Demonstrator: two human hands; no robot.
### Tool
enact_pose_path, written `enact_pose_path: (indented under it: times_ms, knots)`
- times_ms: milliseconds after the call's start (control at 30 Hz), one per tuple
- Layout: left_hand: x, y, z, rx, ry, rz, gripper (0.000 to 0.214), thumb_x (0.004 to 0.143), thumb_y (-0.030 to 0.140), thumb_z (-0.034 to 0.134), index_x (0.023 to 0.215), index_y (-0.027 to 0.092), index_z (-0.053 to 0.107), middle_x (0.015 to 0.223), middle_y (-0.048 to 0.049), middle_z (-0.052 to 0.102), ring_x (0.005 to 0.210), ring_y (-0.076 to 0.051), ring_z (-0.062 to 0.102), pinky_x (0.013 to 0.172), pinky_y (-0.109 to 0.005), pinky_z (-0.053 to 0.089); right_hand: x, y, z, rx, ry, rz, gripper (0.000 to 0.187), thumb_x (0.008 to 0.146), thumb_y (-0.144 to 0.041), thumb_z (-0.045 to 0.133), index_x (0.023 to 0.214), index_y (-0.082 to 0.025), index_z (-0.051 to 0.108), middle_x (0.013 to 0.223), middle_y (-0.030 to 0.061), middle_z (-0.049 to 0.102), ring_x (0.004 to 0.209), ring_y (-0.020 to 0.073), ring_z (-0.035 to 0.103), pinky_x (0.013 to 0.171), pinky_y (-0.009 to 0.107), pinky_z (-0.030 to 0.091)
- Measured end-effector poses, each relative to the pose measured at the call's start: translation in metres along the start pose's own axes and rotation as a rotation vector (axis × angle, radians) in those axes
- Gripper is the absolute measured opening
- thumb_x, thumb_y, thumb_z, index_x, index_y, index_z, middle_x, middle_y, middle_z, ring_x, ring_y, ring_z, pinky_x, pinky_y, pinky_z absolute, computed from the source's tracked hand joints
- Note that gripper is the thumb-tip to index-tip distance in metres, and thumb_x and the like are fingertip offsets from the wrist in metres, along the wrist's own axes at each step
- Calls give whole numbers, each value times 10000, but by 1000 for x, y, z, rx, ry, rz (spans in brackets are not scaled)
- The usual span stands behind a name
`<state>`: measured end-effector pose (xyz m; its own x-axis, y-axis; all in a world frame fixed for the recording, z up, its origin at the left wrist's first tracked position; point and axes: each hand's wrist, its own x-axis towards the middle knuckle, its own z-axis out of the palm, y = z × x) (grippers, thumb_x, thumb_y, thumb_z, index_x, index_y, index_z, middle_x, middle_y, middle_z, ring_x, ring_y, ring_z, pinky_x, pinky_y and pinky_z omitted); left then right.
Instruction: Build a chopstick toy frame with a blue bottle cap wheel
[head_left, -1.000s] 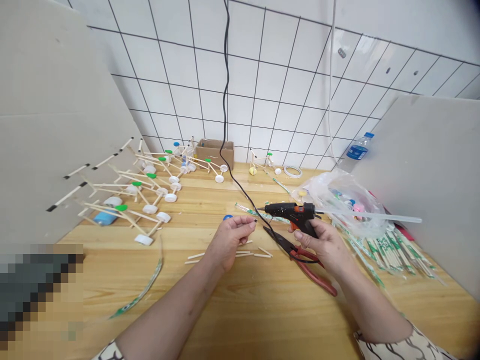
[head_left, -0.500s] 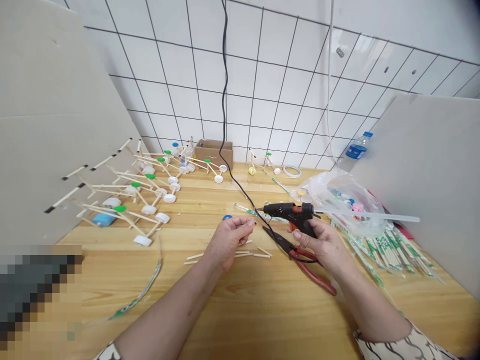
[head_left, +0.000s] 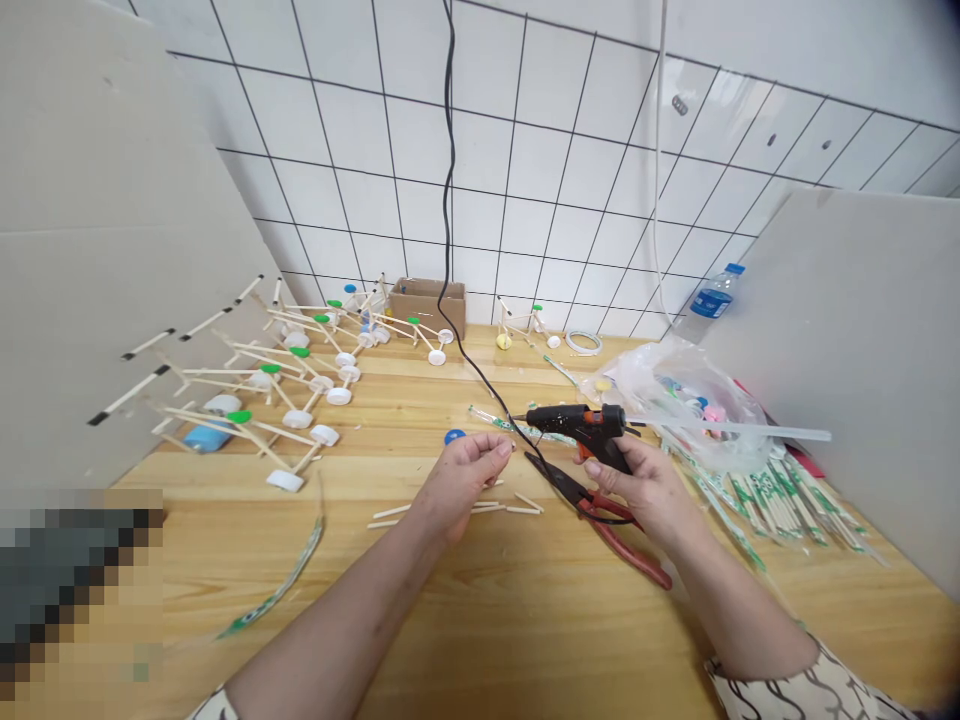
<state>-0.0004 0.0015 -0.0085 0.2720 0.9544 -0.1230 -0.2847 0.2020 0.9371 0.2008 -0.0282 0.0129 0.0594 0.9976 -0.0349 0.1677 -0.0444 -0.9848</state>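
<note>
My right hand (head_left: 637, 480) is wrapped round the grip of a black hot glue gun (head_left: 577, 424), whose nozzle points left. A clear glue stick (head_left: 735, 430) sticks out of its back end. The fingertips of my left hand (head_left: 469, 475) are pinched together just left of the nozzle; whatever they hold is too small to name. Under that hand lie several short wooden sticks (head_left: 394, 514), partly covered. A blue bottle cap (head_left: 454, 437) rests just behind it. Red-handled pliers (head_left: 622, 545) lie beneath the glue gun, near my right hand.
Several small stick-built models (head_left: 255, 430) with white cap wheels stand at left. A cardboard box (head_left: 427, 305) is by the tiled wall. At right are a plastic bag (head_left: 675, 370) of caps, wrapped chopsticks (head_left: 780, 505) and a water bottle (head_left: 716, 295). A black cord (head_left: 450, 180) hangs down the middle.
My left hand has turned slightly, its fingertips shifting a little to the right. More of the blue cap shows. The glue gun has barely moved.
</note>
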Motion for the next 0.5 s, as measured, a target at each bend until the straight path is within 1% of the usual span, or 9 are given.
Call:
enact_pose_path:
  times_ms: [167, 300, 500]
  knots:
    - [0, 0, 1, -33, 7, -27, 331, 545, 422, 742, 604, 144, 573, 518, 49, 459, 508, -68, 353, 519, -202, 271, 1, 1, 1, 5, 7, 9, 284, 588, -359, 746, 757, -153, 647, 644, -9, 569, 584, 122, 481, 556, 252, 354]
    - [1, -3, 0, -37, 47, -23, 331, 527, 410, 751, 641, 141, 594, 539, 47, 480, 516, -69, 362, 525, -200, 274, 3, 2, 1, 0, 14, 9, 292, 576, -358, 750, 751, -147, 649, 643, -7, 573, 584, 121, 475, 557, 252, 351]
    - [2, -5, 0, -55, 65, -1, 258, 579, 355, 724, 680, 135, 636, 550, 44, 499, 507, -62, 363, 518, -198, 269, 4, 6, -2, -9, 9, -10, 285, 597, -363, 737, 782, -160, 661, 719, 21, 623, 612, 134, 495, 540, 252, 363]
